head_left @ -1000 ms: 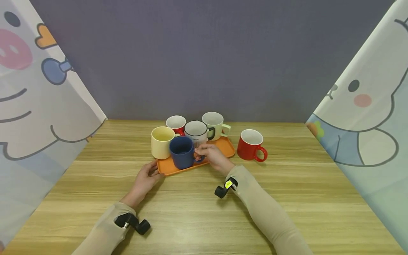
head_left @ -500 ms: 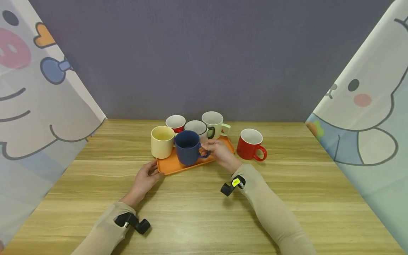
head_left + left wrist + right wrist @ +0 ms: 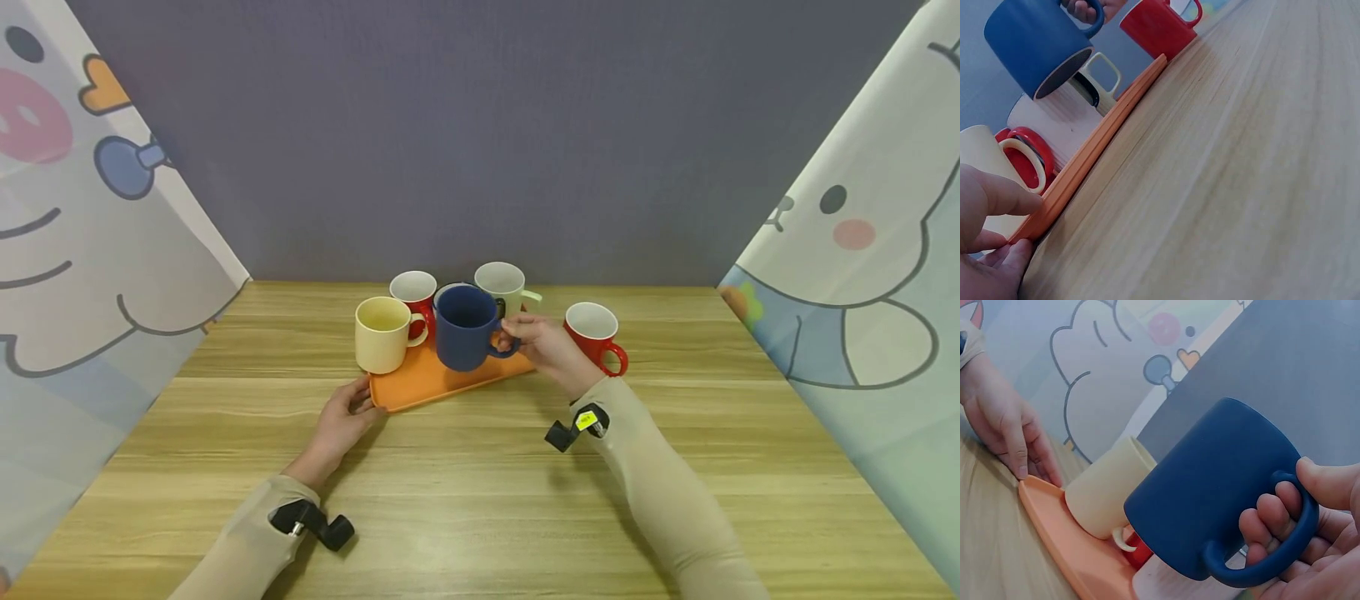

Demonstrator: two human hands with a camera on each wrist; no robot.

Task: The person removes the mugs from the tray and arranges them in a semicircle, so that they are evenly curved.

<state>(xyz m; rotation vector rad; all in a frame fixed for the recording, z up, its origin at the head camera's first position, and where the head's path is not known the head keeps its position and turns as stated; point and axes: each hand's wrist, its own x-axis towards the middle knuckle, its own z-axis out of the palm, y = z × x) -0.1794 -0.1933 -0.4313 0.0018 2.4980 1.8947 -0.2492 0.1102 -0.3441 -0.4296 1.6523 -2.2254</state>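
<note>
Mug in dark blue (image 3: 462,332): upright, raised over the orange tray (image 3: 420,385). Your right hand (image 3: 551,352) grips its handle, fingers curled through, thumb on top. Your left hand (image 3: 341,425) pinches the tray's near-left corner. Aboard stand a pale yellow mug (image 3: 379,342), red mug (image 3: 423,305), white mug (image 3: 1060,122) and pale green mug (image 3: 501,277). Second red mug (image 3: 591,323): on the wooden table (image 3: 450,500), right of the tray.

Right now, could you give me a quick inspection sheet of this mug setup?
Surface: wood-grain table.
Job's things: blue mug held above the orange tray; yellow mug on the tray; farther back, white mug, pale green mug and red mug; second red mug right of the tray.
Clutter: nothing seen beyond these.
Fingers: right fingers grip the blue mug's handle; left fingers pinch the tray's near-left corner.
Cables: nothing seen.
Surroundings: gray wall behind, cartoon sheets either side.
</note>
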